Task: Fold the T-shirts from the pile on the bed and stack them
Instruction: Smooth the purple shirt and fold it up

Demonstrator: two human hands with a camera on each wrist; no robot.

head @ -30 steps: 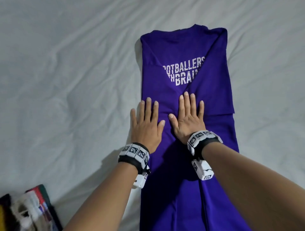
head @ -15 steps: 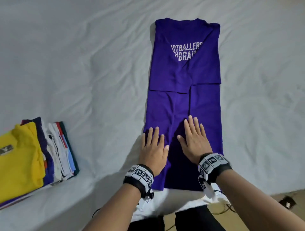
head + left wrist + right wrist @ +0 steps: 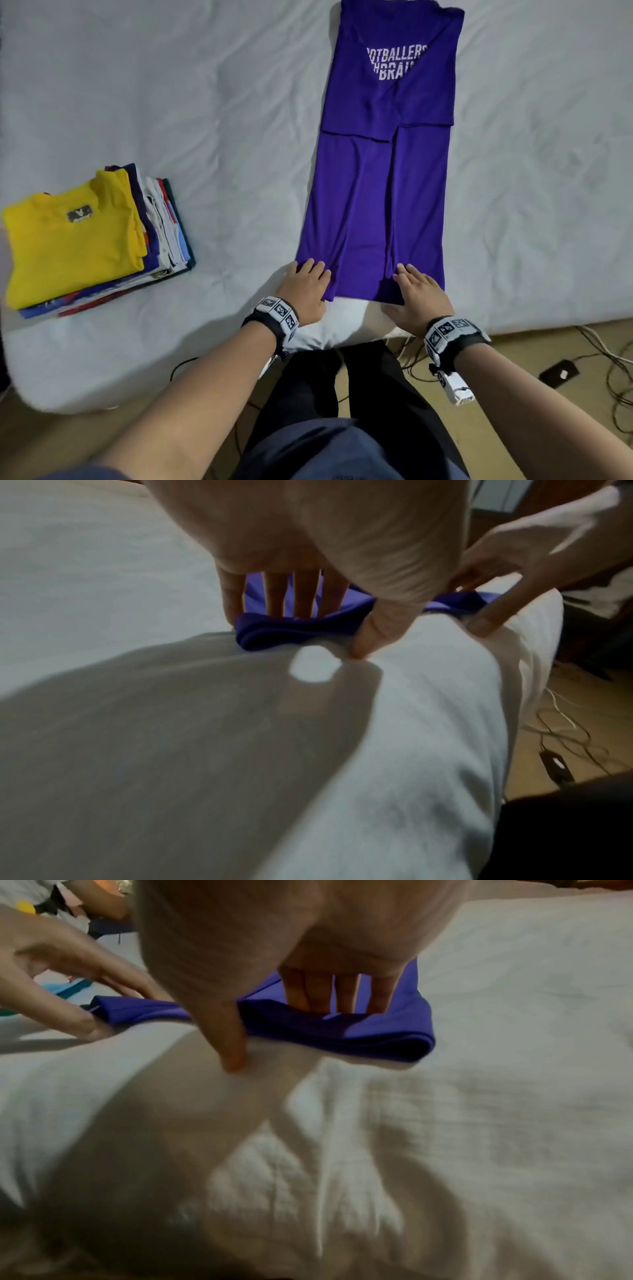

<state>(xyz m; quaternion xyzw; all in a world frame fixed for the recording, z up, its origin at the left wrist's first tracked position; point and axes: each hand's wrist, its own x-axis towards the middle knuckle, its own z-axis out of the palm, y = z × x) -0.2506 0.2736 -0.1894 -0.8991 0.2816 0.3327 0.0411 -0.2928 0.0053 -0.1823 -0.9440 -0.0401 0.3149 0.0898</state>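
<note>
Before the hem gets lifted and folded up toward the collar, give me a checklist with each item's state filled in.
1. Sides folded in: ok. The purple T-shirt lies as a long strip, both sleeves turned onto it.
2. Left hand at the hem's left corner: ok, fingers on top, thumb on the sheet.
3. Right hand at the hem: ok, but it sits near the middle, short of the right corner.
4. Hem actually pinched: cannot tell; both thumbs show on the bed sheet, not visibly under the cloth.
5. Cloth flat: not ok; ripples run up from the hem.
6. Stack of folded shirts clear of the fold: ok.
</note>
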